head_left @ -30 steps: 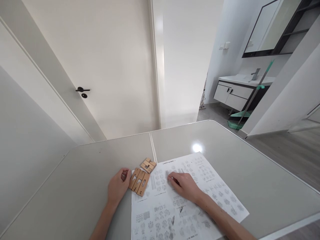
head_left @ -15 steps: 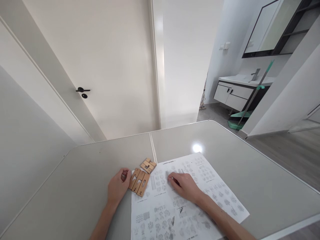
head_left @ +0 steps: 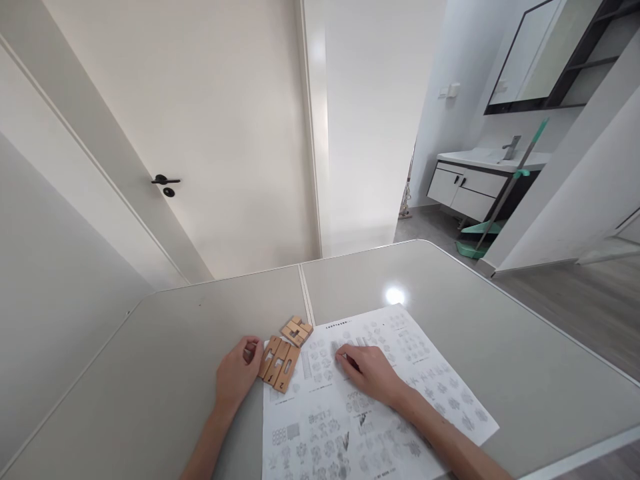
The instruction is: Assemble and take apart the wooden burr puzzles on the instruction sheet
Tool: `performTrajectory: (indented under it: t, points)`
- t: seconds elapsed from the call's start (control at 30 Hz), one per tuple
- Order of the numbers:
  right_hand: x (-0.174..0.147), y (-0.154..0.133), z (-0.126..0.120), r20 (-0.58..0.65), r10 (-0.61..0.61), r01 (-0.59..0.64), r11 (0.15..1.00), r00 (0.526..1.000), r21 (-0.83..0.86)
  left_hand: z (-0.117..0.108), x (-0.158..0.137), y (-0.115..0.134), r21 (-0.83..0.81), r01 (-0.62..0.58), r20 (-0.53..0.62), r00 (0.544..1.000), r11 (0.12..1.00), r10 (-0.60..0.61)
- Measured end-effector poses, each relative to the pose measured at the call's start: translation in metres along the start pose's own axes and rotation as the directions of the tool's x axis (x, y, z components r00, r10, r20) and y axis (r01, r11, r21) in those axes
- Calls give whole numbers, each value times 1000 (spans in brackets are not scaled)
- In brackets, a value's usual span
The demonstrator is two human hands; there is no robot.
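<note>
My left hand (head_left: 239, 371) rests on the table beside flat wooden puzzle pieces, its fingers curled in and nothing seen in them. Three slotted wooden strips (head_left: 284, 373) lie side by side, numbers on their near ends, against the fingers of that hand. Just behind them lies a smaller group of notched wooden blocks (head_left: 295, 329) pushed together. The strips overlap the left edge of a large printed sheet (head_left: 320, 395) covered in small grey diagrams. On this sheet lies my right hand (head_left: 371, 373), fingers bent and tips together, with no object showing.
The grey table (head_left: 170, 373) has a seam (head_left: 305, 295) running across its top and a light reflection near the far edge. Beyond stands a closed white door (head_left: 240, 133). At the right are a sink cabinet (head_left: 467, 187) and a green dustpan (head_left: 470, 249).
</note>
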State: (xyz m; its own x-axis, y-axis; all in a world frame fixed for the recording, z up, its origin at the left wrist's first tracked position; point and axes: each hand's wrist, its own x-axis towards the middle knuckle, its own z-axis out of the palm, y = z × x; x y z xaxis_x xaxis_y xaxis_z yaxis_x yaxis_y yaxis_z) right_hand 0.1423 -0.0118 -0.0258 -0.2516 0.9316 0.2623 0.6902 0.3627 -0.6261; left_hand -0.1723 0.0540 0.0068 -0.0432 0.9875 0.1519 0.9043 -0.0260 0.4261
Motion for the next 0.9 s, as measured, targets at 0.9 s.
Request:
performTrajectory:
  t: [0.9]
  points:
    - [0, -1, -2, 19, 7, -8, 1000, 1000, 10, 8, -24, 26, 16, -264, -55, 963, 964, 264]
